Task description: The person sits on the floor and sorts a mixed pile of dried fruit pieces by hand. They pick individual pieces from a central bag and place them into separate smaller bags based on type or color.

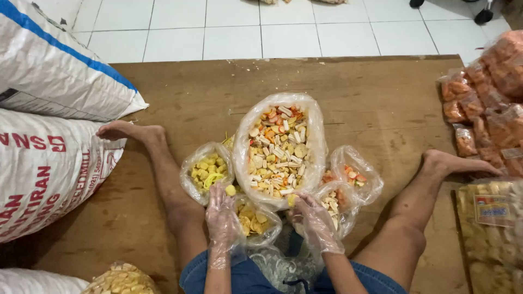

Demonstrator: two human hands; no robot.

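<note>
White floor tiles border a brown wooden board (163, 109) where a person sits barefoot among open bags of mixed snacks.

Both hands wear thin clear plastic gloves. The left hand (220, 209) pinches a small yellow piece (231, 190) between its fingertips, just beside the bag of yellow crackers (206, 171). The right hand (310, 215) curls closed around the near rim of the large mixed-snack bag (279, 149), which stands open between the legs. Smaller bags (354, 174) lean against it on both sides, and white sacks (49, 163) lie to the left. As I judge it, the soft, upright big bag could slump and spill if the rim is let go, and the loose gloves could let small pieces slip onto the board.
</note>
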